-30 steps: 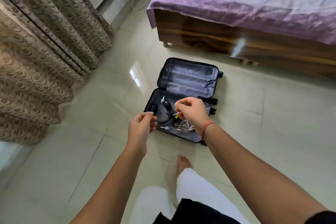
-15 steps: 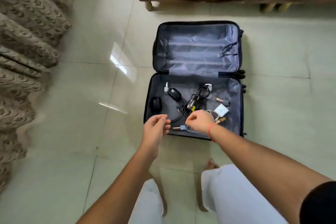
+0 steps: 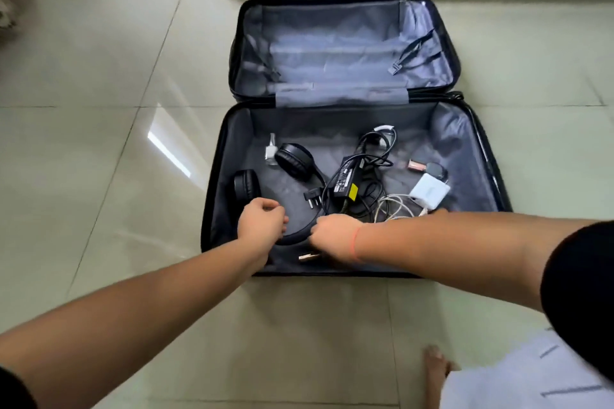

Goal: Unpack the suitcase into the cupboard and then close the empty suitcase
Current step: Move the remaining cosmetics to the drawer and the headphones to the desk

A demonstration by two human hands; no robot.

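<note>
Left hand (image 3: 262, 224) and right hand (image 3: 334, 236): the fingers of both are curling together over the headband of the headphones (image 3: 294, 161), one hand at each end. The undersides are hidden, so the grip is judged, not confirmed. The two-handed hold is probably keeping the band clear of the cable tangle. The headphones are lying in the near half of the suitcase (image 3: 332, 43), band along the near edge, cups toward the left wall. The power adapter (image 3: 345, 181) and white charger (image 3: 430, 191) are lying centre and right, not yet unpacked.

Glossy tiled floor (image 3: 99, 149), wrinkly grey cloth lining in the suitcase (image 3: 342, 46), matte black headphones (image 3: 294, 161), shiny white plastic charger (image 3: 428, 191).
</note>
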